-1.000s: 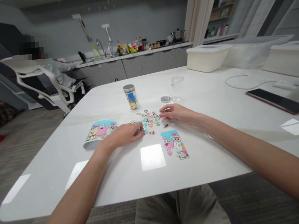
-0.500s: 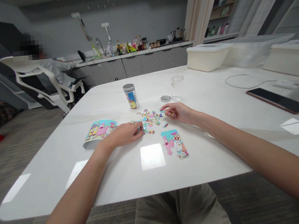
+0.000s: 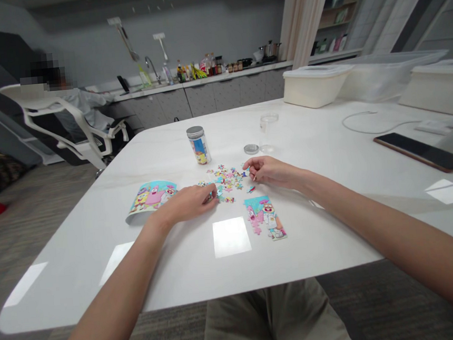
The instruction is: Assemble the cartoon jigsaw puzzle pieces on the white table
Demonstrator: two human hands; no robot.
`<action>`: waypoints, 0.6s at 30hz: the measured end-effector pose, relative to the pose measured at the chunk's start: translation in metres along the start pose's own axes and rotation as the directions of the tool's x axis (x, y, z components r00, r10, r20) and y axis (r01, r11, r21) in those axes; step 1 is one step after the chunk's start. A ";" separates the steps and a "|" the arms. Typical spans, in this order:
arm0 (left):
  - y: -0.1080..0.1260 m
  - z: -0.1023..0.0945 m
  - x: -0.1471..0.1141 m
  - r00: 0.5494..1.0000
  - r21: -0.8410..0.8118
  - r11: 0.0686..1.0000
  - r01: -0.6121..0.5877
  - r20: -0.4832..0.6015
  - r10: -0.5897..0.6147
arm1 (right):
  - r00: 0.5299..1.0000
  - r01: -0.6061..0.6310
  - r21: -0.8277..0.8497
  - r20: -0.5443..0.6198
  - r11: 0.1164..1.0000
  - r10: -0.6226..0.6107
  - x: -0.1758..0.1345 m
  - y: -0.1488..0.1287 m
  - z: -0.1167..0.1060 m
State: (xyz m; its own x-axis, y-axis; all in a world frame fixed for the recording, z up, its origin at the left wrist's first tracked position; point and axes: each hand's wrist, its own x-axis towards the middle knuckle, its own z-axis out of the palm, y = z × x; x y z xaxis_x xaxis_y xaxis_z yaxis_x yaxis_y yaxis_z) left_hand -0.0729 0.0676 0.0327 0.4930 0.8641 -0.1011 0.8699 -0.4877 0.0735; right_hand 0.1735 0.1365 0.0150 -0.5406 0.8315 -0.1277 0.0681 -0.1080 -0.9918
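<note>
A scattered pile of jigsaw puzzle pieces [image 3: 231, 179] lies in the middle of the white table. My left hand [image 3: 191, 201] rests at the pile's left edge, fingers curled together; whether a piece is under the fingertips is hidden. Over the right side of the pile, my right hand [image 3: 268, 170] pinches a small puzzle piece [image 3: 254, 178] showing a pale side. A loose red and teal piece [image 3: 251, 189] lies below that hand. Nearer to me is a partly joined puzzle [image 3: 265, 217] with pink and brown cartoon figures. The curled picture sheet [image 3: 152, 197] lies left of my left hand.
Behind the pile stand a lidded jar [image 3: 198, 147], a clear open jar [image 3: 268, 133] and a silver lid [image 3: 251, 149]. To the right are a phone [image 3: 423, 151], a white cable [image 3: 385, 125] and storage boxes [image 3: 316, 85]. A person sits on a white chair [image 3: 57, 118] at the back left.
The right fingers have turned the small piece: its coloured face showed earlier, a pale side now. My left hand has stayed in place.
</note>
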 end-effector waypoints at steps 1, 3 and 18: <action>0.000 0.000 0.000 1.000 0.001 1.000 0.001 0.001 -0.001 | 1.000 0.001 0.010 0.001 1.000 -0.001 0.000 0.000 0.000; 0.000 0.000 0.000 1.000 0.000 1.000 0.000 0.006 0.000 | 1.000 -0.005 0.038 -0.001 0.999 0.005 0.001 0.001 -0.001; 0.000 -0.001 0.000 1.000 0.002 1.000 -0.007 0.006 0.007 | 0.998 -0.038 0.054 -0.052 0.998 0.041 -0.002 -0.003 0.003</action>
State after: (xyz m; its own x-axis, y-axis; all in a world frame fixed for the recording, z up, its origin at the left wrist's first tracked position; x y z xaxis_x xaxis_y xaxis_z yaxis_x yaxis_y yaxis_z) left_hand -0.0728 0.0679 0.0333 0.4995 0.8598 -0.1065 0.8663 -0.4943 0.0721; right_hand 0.1715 0.1337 0.0179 -0.4930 0.8537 -0.1681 0.0431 -0.1690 -0.9847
